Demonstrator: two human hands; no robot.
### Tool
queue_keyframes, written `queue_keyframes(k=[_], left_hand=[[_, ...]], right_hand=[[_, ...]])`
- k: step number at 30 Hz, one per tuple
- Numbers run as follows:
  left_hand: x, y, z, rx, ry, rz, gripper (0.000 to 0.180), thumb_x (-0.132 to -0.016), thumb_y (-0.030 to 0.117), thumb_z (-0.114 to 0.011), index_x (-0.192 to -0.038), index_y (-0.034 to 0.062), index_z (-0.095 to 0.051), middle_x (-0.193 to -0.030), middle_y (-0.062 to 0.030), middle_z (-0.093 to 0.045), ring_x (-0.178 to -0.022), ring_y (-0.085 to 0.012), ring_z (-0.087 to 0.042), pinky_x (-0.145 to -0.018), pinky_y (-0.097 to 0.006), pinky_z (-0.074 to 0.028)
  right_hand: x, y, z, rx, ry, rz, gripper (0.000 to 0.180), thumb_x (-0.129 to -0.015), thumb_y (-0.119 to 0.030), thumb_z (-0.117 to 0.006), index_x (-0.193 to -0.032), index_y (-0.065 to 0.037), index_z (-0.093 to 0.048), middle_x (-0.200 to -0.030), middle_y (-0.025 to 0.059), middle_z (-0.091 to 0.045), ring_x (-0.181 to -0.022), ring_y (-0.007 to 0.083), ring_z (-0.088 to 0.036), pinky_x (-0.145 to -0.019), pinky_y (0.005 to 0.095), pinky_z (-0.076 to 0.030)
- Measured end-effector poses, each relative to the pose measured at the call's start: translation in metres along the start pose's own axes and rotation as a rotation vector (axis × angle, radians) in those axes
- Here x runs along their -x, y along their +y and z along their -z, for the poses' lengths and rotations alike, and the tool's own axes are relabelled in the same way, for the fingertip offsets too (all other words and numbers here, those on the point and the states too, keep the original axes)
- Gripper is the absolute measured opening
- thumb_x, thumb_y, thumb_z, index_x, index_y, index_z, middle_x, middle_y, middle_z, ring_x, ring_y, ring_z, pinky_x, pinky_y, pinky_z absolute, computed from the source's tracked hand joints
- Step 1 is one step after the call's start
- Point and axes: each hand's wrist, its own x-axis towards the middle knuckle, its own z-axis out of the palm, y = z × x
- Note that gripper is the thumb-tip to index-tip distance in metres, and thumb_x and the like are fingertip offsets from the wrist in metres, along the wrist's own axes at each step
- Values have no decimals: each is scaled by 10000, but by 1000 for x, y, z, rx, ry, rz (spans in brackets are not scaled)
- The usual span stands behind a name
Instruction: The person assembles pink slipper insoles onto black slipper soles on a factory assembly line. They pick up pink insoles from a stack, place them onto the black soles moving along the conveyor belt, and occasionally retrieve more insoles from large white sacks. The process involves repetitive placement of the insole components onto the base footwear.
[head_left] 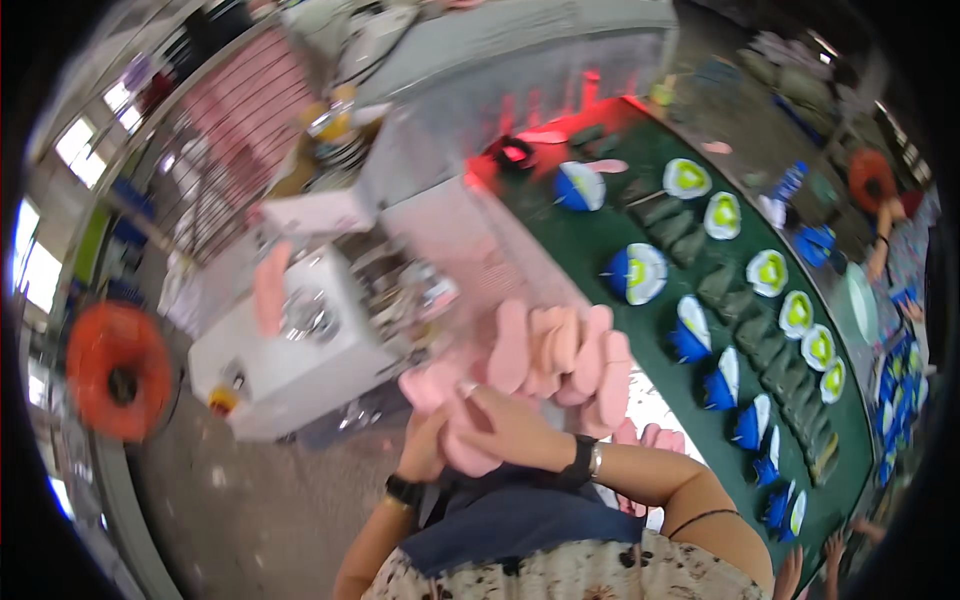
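Note:
A pink insole (432,385) is held in front of my body, and its lower end curves down below my fingers. My left hand (425,447) is closed on its left side, the thumb lying along it. From the right, my right hand (515,432) grips the same insole with bent fingers. Whether a second insole lies under it is blurred. Just beyond my right hand, several more pink insoles (510,345) lean in an overlapping pile at the table edge. Dark bands circle both wrists.
A white machine (300,345) stands at left. On the right runs a green conveyor belt (560,235) carrying blue-and-white shoe uppers (640,273) and dark green pieces (675,235). Red light glows at its far end. An orange round fan (118,370) stands far left. Co-workers' arms (880,240) show at right.

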Motion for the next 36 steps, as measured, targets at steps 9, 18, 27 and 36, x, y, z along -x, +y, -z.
queue_keyframes(k=[9, 18, 27, 36], left_hand=[[48, 16, 16, -32, -109, -120, 448, -916, 91, -585, -1311, -19, -404, -1224, -111, -564, -1108, -211, -576, -940, -351, -482], [59, 18, 24, -15, -104, -73, 450, -892, 113, -633, -1284, -10, -448, -1181, -94, -584, -1052, -192, -599, -906, -344, -498], [58, 18, 27, -79, -58, -38, 425, -891, 126, -634, -1262, 2, -466, -1160, -89, -590, -1027, -179, -607, -873, -335, -511], [62, -3, 59, 25, -104, 192, 388, -915, 193, -585, -1247, 15, -491, -1095, -74, -612, -1002, -176, -610, -864, -352, -515]], right_hand=[[14, -29, -30, -126, -144, -83, 610, -851, -284, -668, -1305, 66, -457, -1088, 194, -637, -890, 226, -657, -796, 305, -518], [15, 3, -37, -547, -298, -169, 635, -865, -250, -665, -1363, 48, -406, -1190, 160, -585, -955, 185, -624, -837, 295, -508], [19, 22, -46, -534, -286, -221, 404, -926, -285, -568, -1191, 18, -537, -976, 110, -646, -873, 162, -617, -754, 292, -495], [-51, 69, 0, -54, 207, -257, 268, -899, -254, -541, -909, -1, -628, -809, 114, -645, -703, 209, -613, -624, 346, -473]])
